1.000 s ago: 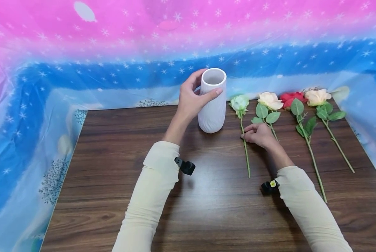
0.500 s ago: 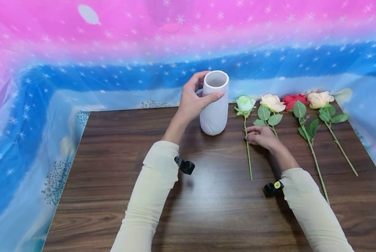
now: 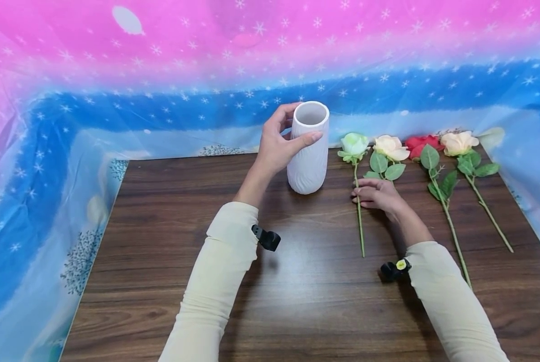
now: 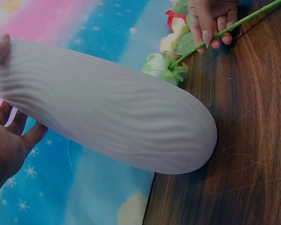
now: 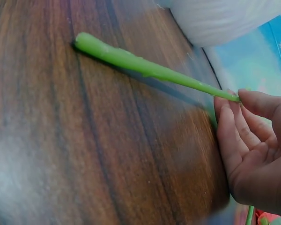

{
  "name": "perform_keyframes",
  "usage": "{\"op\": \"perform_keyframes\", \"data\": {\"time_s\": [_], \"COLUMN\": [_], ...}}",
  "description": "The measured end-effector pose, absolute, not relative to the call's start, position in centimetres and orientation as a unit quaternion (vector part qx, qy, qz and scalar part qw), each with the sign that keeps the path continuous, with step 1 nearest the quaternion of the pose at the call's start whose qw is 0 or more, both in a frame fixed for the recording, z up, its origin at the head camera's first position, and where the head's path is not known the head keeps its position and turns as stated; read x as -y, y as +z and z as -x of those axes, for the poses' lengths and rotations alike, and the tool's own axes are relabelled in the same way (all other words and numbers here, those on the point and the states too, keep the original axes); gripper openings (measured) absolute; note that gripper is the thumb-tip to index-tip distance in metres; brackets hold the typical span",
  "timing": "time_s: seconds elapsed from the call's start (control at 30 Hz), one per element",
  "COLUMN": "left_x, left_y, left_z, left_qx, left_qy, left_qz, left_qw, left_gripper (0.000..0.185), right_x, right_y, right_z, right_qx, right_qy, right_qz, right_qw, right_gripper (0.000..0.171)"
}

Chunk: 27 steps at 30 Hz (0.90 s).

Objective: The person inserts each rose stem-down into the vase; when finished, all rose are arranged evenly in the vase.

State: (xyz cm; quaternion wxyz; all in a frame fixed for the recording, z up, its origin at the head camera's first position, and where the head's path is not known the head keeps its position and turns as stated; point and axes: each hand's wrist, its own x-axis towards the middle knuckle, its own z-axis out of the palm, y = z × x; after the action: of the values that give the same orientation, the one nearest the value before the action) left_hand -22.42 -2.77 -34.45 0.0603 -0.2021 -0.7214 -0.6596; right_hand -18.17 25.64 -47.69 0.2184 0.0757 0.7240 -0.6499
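A white ribbed vase (image 3: 308,161) stands upright near the table's back edge. My left hand (image 3: 274,141) grips it near the top, with the thumb across its front and fingers behind. To the right of the vase, my right hand (image 3: 378,195) pinches the stem of a pale green rose (image 3: 354,146). In the right wrist view the green stem (image 5: 145,65) runs from the thumb and fingertips down toward the wood, its cut end close over the table. The left wrist view shows the rose's head partly behind the vase.
Right of my right hand lie a cream rose (image 3: 391,147), a red rose (image 3: 423,146) and a peach rose (image 3: 461,144) on the dark wooden table (image 3: 184,241). A pink and blue snowflake cloth (image 3: 184,110) hangs behind the table and along its sides.
The pale green rose's head has turned and risen slightly with my right hand's pinch on the stem. The view shifted a little; my left hand keeps its grip on the vase.
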Motion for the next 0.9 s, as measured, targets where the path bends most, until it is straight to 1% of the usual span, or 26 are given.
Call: {"op": "perform_keyframes", "data": {"time_s": [0.13,0.2,0.6,0.67,0.8,0.9], "left_x": [2.8,2.8,3.0,3.0,3.0,3.0], "left_y": [-34.4,-34.4,-34.3,-34.3,-34.3,-34.4], "left_z": [22.4,22.4,22.3,22.3,22.3,22.3], "left_qx": [0.723,0.724,0.730,0.732,0.735,0.736], "left_qy": [-0.659,-0.659,-0.651,-0.649,-0.646,-0.645], "left_qz": [0.200,0.197,0.200,0.202,0.198,0.195], "left_qw": [0.055,0.051,0.056,0.057,0.058,0.057], "left_gripper": [0.059,0.059,0.061,0.061,0.061,0.060], "right_x": [-25.7,-25.7,-25.0,-25.0,-25.0,-24.8], "right_y": [-47.4,-47.2,-44.9,-44.4,-43.6,-43.0], "right_z": [18.0,17.9,18.0,18.0,18.0,18.0], "right_qx": [-0.700,-0.686,-0.637,-0.640,-0.653,-0.658], "right_qy": [-0.675,-0.690,-0.744,-0.744,-0.739,-0.739], "right_qz": [-0.082,-0.081,-0.047,-0.041,-0.037,-0.035], "right_qw": [0.219,0.216,0.196,0.187,0.163,0.139], "right_gripper": [0.025,0.022,0.030,0.027,0.016,0.010]}}
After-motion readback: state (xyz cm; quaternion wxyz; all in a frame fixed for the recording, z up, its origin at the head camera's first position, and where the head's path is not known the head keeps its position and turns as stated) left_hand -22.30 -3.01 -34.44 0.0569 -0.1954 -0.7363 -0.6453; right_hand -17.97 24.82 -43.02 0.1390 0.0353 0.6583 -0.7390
